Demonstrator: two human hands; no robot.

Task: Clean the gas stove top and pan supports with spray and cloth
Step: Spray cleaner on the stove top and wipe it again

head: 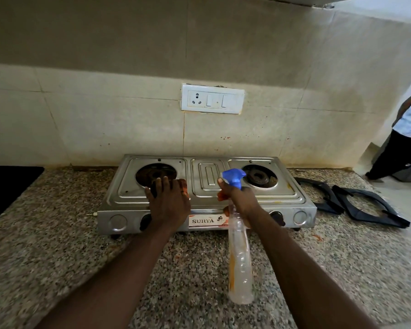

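Two grips at work. Right hand (241, 198) is clamped round the neck of the spray bottle (239, 257), blue nozzle aimed over the stove top (208, 176); left hand (169, 203) lies flat, fingers apart, pressing the cloth (183, 186) onto the steel beside the left burner (152, 173). Stove stands on the speckled surface (57, 233); both pan supports (352, 211) lie off it to the right — apparently not yet wiped. Step in hand: spray-and-wipe of the top. Next move likely calls for a trigger squeeze, then firm cloth strokes across the wetted area.
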